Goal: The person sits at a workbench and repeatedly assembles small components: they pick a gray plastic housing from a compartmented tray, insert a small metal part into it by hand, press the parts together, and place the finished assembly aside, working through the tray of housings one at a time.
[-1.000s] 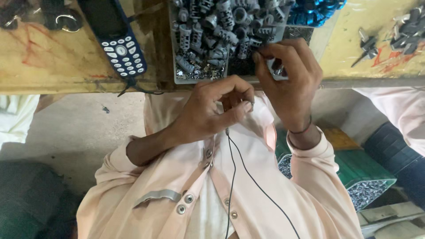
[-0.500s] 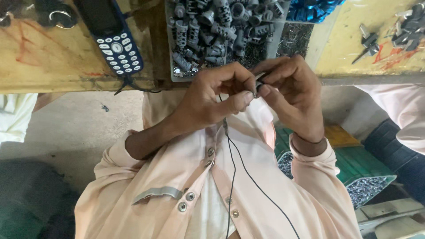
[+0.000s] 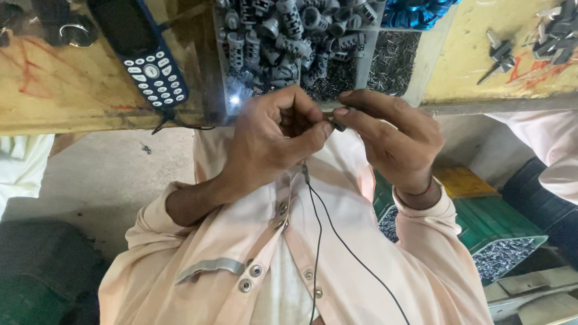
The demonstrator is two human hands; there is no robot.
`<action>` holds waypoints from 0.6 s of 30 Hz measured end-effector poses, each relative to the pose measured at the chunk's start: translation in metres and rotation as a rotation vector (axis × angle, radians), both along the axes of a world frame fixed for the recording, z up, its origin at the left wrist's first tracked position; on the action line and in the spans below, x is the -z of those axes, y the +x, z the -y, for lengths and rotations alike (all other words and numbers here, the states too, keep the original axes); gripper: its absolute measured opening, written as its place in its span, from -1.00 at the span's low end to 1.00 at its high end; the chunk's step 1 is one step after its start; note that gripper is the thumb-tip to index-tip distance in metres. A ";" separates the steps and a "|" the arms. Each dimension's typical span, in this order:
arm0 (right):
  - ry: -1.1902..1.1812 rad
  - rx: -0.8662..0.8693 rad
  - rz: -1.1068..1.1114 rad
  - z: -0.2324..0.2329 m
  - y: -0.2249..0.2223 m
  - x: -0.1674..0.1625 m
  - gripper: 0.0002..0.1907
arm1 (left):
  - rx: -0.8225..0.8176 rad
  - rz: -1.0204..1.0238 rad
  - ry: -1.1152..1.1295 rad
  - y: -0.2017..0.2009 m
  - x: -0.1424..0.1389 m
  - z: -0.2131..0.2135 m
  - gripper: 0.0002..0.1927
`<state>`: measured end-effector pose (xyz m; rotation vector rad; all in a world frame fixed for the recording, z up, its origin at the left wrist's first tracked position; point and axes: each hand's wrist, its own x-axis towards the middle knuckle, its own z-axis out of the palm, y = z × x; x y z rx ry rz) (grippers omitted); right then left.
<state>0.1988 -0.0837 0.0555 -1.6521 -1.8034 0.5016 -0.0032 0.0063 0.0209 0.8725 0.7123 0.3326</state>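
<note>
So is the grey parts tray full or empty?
Full: the tray is heaped with grey ribbed parts above the left hand.

left hand (image 3: 271, 141): centre of the frame, fingers curled, thumb and forefinger pinched on a small dark metal part (image 3: 338, 126)
right hand (image 3: 394, 138): just right of centre, fingertips meeting the left hand's at the same part
thin black wire (image 3: 337, 238): hangs from the hands down over the pale pink shirt (image 3: 241, 253)
tray of grey ribbed metal sleeves (image 3: 283, 36): top centre
blue keypad phone (image 3: 141, 51): upper left, on the yellow wooden bench (image 3: 54, 90)
</note>
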 end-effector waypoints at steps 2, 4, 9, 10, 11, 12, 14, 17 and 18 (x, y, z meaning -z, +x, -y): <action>0.043 -0.044 0.023 0.001 0.006 0.001 -0.67 | -0.009 0.047 -0.021 0.002 0.001 0.001 -0.77; 0.048 -0.037 0.015 -0.001 0.006 0.000 -0.66 | -0.045 0.029 0.106 0.004 -0.001 0.002 -0.79; 0.023 0.093 0.053 -0.014 -0.019 -0.017 -0.68 | -0.157 0.097 0.771 0.013 -0.006 0.011 -0.68; -0.002 0.106 -0.057 -0.018 -0.022 -0.021 -0.68 | -0.148 0.104 0.679 0.012 -0.006 0.011 -0.73; -0.023 0.115 -0.167 -0.022 -0.024 -0.023 -0.67 | -0.141 0.110 0.592 0.010 -0.005 0.010 -0.77; -0.164 0.104 -0.247 -0.025 -0.015 -0.027 -0.71 | -0.137 0.112 0.511 0.007 -0.004 0.008 -0.80; -0.454 0.085 -0.409 -0.031 0.013 -0.030 -0.77 | -0.117 0.092 0.633 0.002 -0.001 0.004 -0.83; -0.021 0.240 0.401 -0.040 0.052 -0.001 -0.86 | -0.065 0.162 0.649 -0.003 0.004 0.000 -0.84; 0.000 0.279 0.473 -0.037 0.064 0.007 -0.84 | -0.044 0.204 0.623 -0.003 0.005 0.000 -0.83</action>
